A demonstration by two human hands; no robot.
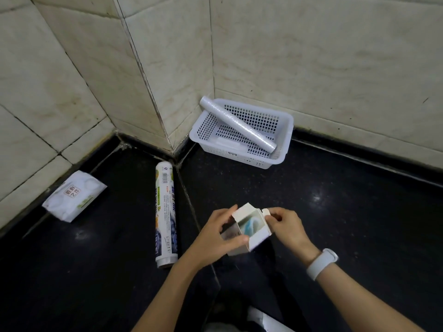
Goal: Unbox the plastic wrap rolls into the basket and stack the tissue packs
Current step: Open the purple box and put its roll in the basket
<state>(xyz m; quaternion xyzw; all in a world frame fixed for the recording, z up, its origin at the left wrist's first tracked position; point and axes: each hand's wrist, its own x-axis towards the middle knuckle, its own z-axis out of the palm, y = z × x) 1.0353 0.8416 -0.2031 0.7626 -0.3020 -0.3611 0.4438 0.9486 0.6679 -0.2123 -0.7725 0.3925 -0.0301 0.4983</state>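
Observation:
A long cardboard box (257, 237) points its opened end up at me, and a roll shows inside it. My left hand (217, 238) grips the box's left side. My right hand (286, 226) pinches a small end flap at the box's right corner. A white perforated basket (282, 135) stands in the wall corner with one clear plastic wrap roll (237, 124) lying slantwise across it. A printed wrap roll (166, 212) lies on the black counter to the left of my hands. One white tissue pack (73, 195) leans against the left wall.
Tiled walls close off the counter at the back and left, with a protruding corner just left of the basket. A white object (268, 319) shows at the bottom edge between my forearms. A white band sits on my right wrist.

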